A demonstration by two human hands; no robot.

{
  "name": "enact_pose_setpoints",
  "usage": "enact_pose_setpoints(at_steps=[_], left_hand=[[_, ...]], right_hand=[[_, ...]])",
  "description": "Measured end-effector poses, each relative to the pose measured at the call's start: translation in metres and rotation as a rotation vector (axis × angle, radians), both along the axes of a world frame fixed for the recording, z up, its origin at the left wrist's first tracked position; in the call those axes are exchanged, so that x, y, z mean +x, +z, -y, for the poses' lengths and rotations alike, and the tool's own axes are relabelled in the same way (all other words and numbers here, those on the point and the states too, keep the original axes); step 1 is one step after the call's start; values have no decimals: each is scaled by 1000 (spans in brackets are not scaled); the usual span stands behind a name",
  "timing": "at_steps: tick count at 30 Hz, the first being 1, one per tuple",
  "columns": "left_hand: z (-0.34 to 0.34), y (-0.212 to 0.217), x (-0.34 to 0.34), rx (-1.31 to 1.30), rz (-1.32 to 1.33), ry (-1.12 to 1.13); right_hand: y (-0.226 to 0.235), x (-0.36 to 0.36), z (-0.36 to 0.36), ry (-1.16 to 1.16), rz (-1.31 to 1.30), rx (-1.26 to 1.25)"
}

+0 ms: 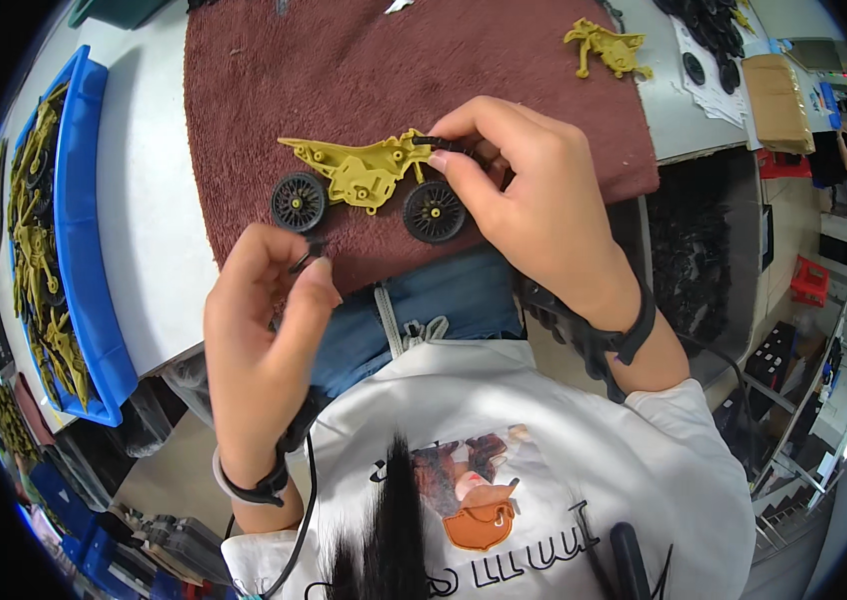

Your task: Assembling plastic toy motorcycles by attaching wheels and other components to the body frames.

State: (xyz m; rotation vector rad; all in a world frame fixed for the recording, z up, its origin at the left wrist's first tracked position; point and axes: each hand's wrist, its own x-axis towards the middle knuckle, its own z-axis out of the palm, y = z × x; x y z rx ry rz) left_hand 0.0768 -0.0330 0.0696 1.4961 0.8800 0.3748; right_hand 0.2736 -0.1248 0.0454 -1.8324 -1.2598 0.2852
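Observation:
A mustard-yellow plastic toy motorbike frame (364, 170) with two black wheels lies over the near edge of a dark red towel (364, 70). My right hand (524, 200) grips its right end, thumb and finger pressed on a black part there. My left hand (269, 310) hovers just below the left wheel (299, 202) and pinches a small black piece (306, 260) between thumb and fingers.
A blue bin (84, 240) at the left holds several yellow frames with black parts. Another yellow frame (609, 47) lies at the towel's far right. Black wheels are heaped at the upper right (709, 25). A cardboard box (779, 100) stands beside them.

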Motion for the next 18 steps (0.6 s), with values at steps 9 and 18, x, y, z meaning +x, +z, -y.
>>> enact_pose_setpoints(at_steps=[9, 18], left_hand=[[3, -15, 21, 705, -279, -196], [5, -25, 27, 1049, -347, -256]], right_hand=[[8, 26, 2, 40, -72, 3], [15, 31, -1, 86, -172, -118]])
